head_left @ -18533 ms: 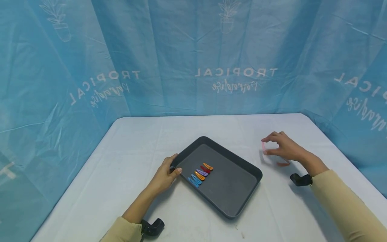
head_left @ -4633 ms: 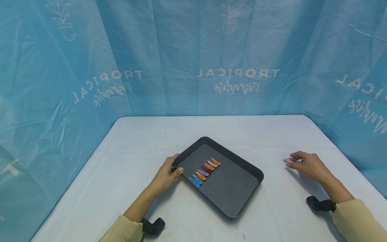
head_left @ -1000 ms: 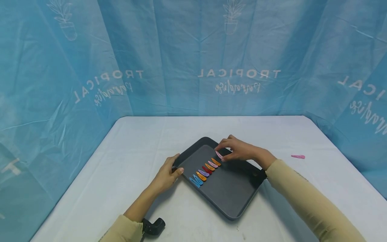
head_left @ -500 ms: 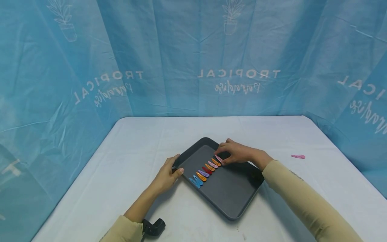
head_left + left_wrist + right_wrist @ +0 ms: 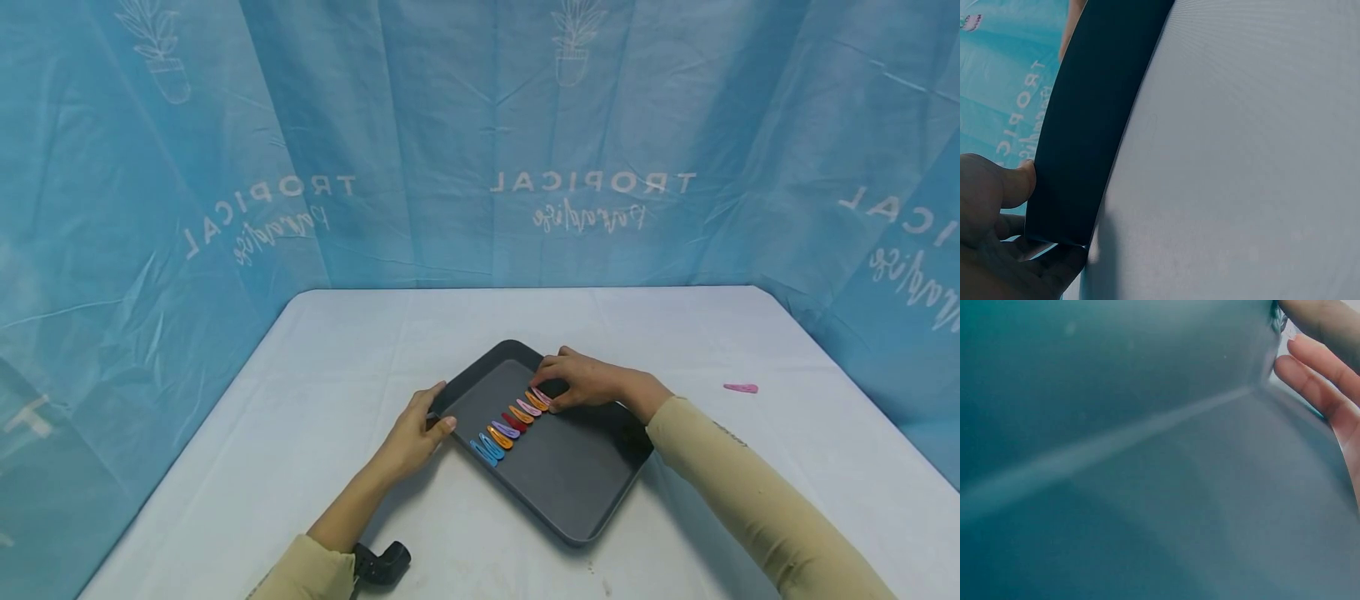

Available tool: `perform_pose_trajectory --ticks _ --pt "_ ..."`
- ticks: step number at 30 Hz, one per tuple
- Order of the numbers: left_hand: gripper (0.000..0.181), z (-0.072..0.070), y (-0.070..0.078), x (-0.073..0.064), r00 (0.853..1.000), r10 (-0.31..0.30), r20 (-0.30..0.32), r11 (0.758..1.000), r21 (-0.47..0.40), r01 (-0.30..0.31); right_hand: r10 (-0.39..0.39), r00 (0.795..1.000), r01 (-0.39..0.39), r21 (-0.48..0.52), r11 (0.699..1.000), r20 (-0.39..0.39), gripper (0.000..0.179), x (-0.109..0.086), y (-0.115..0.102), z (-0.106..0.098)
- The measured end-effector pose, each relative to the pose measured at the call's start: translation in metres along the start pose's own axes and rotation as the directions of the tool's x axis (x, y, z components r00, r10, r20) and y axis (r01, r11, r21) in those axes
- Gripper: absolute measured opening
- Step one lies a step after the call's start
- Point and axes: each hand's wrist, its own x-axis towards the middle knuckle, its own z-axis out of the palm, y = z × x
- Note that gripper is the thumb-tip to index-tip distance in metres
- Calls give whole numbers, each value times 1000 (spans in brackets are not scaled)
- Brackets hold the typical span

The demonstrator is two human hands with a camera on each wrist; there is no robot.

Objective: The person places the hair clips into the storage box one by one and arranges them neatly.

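Observation:
A dark grey tray (image 5: 577,475) lies at an angle on the white table. My left hand (image 5: 405,437) grips its left corner, thumb over the rim; the left wrist view shows the fingers (image 5: 1054,265) against the tray's outer wall (image 5: 1094,125). Inside runs a slanting row of snap hair clips: blue ones (image 5: 487,450), then orange, purple, red (image 5: 513,422), orange, pink and orange (image 5: 536,401). At its far end my right hand (image 5: 588,379) pinches a pink hair clip (image 5: 542,396) down at the tray floor. The right wrist view catches that hand's fingers (image 5: 1319,375), the clip barely visible.
One more pink hair clip (image 5: 741,388) lies on the table (image 5: 697,333), right of the tray. Blue printed curtains (image 5: 450,225) hang behind and at the sides. A black wrist camera (image 5: 382,565) sits on my left wrist.
Over the earlier frames the row gained clips, and my right hand brought a pink one from the right side. In the last second it lowered that clip beside the end orange one. Left hand unmoved.

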Motion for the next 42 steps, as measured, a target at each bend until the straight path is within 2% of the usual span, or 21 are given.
perform_pose_trajectory --ticks 9,15,20,24,28,36,39,42 --pt "60 0 1 0 1000 4 -4 1000 -6 -4 -2 1000 2 -5 1000 9 47 -1 1 -1" --pt "61 -1 2 0 1000 2 -7 1000 -8 -2 18 1000 -18 14 1000 -18 47 -5 -3 -5" --pt "60 -1 2 0 1000 4 -9 1000 -4 -4 51 996 -42 113 993 -75 48 -16 -9 -20" --pt "60 -1 2 -1 1000 1 -8 1000 -5 -1 87 987 -55 225 973 -135 50 -29 -8 -36" --pt "61 -1 2 -1 1000 -4 -7 1000 -8 4 110 970 -45 283 958 -217 50 -48 2 -49" --pt "61 -1 1 -1 1000 -6 0 1000 -26 6 187 923 -91 281 955 -337 45 -94 34 -54" --pt "61 0 1 -1 1000 -6 0 1000 -27 6 243 897 -140 283 949 -370 44 -110 45 -50" --pt "61 0 1 0 1000 -8 2 1000 -29 8 327 861 -219 295 930 -391 46 -125 55 -45"
